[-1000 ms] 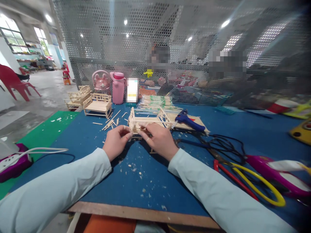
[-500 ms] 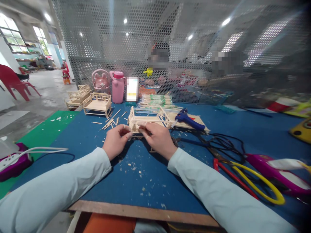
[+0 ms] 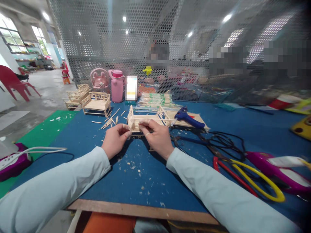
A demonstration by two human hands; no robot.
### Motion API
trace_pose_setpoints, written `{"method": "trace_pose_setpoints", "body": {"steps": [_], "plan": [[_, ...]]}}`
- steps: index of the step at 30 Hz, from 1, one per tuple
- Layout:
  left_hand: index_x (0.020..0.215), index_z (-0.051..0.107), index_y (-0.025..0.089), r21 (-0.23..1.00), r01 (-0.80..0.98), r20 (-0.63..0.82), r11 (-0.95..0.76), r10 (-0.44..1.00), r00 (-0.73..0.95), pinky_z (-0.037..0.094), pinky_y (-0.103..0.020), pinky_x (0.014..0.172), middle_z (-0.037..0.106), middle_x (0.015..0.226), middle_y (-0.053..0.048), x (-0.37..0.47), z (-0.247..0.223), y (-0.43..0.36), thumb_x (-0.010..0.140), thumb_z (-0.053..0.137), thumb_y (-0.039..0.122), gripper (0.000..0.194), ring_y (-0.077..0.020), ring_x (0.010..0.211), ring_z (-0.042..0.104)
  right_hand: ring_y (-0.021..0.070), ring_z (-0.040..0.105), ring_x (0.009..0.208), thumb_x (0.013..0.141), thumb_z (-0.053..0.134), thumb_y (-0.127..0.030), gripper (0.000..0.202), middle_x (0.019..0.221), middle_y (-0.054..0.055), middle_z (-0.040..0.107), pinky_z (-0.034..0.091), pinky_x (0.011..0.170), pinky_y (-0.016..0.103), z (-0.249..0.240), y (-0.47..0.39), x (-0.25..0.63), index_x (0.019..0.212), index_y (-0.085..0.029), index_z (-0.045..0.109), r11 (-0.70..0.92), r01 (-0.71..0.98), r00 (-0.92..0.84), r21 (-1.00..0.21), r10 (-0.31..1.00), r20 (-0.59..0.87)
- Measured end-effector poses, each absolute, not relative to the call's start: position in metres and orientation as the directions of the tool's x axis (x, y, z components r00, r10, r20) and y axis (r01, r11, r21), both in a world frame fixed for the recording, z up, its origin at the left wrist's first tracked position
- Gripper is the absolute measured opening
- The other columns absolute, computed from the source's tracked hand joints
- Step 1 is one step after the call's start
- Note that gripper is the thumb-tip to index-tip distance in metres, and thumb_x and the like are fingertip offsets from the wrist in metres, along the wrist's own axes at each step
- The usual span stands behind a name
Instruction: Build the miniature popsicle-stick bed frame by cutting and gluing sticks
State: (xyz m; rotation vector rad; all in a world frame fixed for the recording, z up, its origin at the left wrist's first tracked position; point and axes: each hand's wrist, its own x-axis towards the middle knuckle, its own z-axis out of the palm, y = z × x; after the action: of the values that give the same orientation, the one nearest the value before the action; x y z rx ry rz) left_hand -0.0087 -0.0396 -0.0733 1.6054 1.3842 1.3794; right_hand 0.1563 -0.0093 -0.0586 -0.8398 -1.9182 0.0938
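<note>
A small wooden stick bench (image 3: pixel 150 119) stands on the blue mat, its left side frame between my hands. My left hand (image 3: pixel 116 139) is closed, its fingertips pinching the outer left edge of that frame. Just inside the frame, my right hand (image 3: pixel 156 136) is closed too, thumb and forefinger together; whatever lies between them is hidden. Behind the bench's right end a blue glue gun (image 3: pixel 190 119) rests on a pale stick sheet (image 3: pixel 205 121). Loose short sticks (image 3: pixel 112 119) lie to the left of the bench.
Finished stick benches (image 3: pixel 96 104) stand at the back left, near a pink bottle (image 3: pixel 117 87) and a lit phone (image 3: pixel 131 88). Yellow-and-red-handled shears (image 3: pixel 261 181), black cables and a purple power strip (image 3: pixel 274 168) lie right. Behind the mesh are people.
My right hand's fingers have shifted slightly at the bench's left frame, and the thumb and forefinger look a little farther from it. My left hand keeps its grip; the view has moved slightly.
</note>
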Motion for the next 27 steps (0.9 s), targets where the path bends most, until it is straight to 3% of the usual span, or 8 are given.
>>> {"method": "trace_pose_setpoints", "body": {"steps": [13,27], "plan": [[0.076,0.061,0.015,0.922,0.29,0.297,-0.258,0.949,-0.102,0.046,-0.027,0.066,0.065,0.068,-0.002,-0.0079,-0.0707,-0.0404,0.07,0.063,0.022,0.01,-0.0134,0.063,0.059,0.0165,0.07,0.081,0.079,0.057,-0.019,0.018,0.087,0.001,0.074,0.055,0.077,0.031,-0.064,-0.0082,0.1559,0.094,-0.023,0.067,0.703,0.391,-0.2,-0.594,0.695,0.691],[0.079,0.061,0.015,0.864,0.414,0.329,-0.285,0.944,-0.037,0.048,-0.028,0.069,0.067,0.073,-0.003,-0.0137,-0.0634,-0.0435,0.072,0.06,0.024,0.012,-0.0141,0.067,0.061,0.0166,0.07,0.081,0.08,0.057,-0.019,0.014,0.088,0.001,0.074,0.056,0.077,0.031,-0.0618,-0.009,0.1569,0.09,-0.022,0.065,0.716,0.407,-0.22,-0.568,0.68,0.7]]}}
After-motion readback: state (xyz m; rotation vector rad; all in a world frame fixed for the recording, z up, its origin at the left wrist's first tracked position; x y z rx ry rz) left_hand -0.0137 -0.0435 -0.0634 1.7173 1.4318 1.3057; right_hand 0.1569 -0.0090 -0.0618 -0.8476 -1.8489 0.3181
